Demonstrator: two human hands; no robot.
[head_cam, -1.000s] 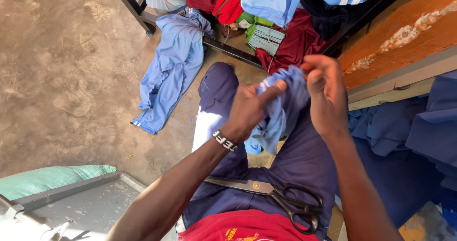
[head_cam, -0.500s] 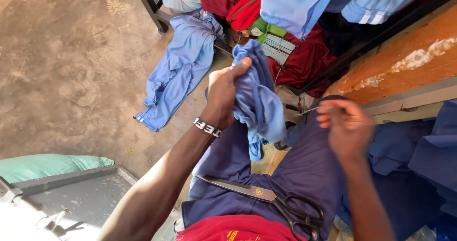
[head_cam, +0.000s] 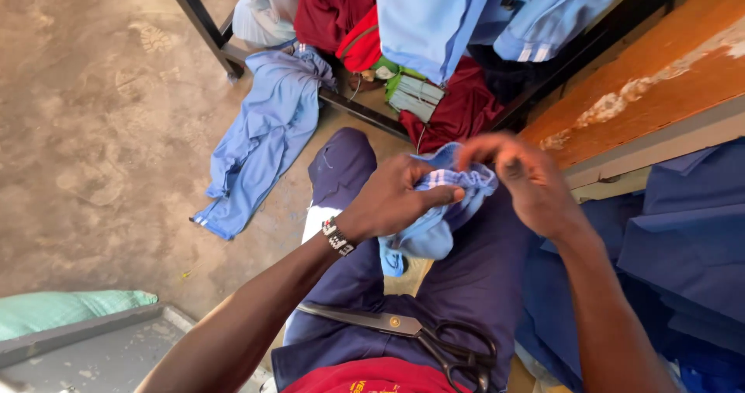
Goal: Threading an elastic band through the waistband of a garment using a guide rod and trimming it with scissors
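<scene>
My left hand (head_cam: 392, 199) grips a bunched light blue cloth (head_cam: 434, 222) over my lap, thumb pressed along its top edge. My right hand (head_cam: 528, 183) is at the cloth's upper right end, fingers pinched together against it; motion blur hides whether it holds a thread or needle. A beaded band circles my left wrist. Large black-handled scissors (head_cam: 419, 335) lie across my dark blue trousers (head_cam: 466, 284), near my waist.
A light blue garment (head_cam: 260, 141) trails on the concrete floor from a low black frame (head_cam: 209, 32) stacked with red and blue clothes. A worn orange wooden tabletop (head_cam: 652, 75) is at right, dark blue fabric (head_cam: 683, 245) below it. A green sack (head_cam: 62, 311) lies bottom left.
My left hand brought the blue cloth down from its raised position to my lap. My right hand came back up from beside my thigh and met the cloth.
</scene>
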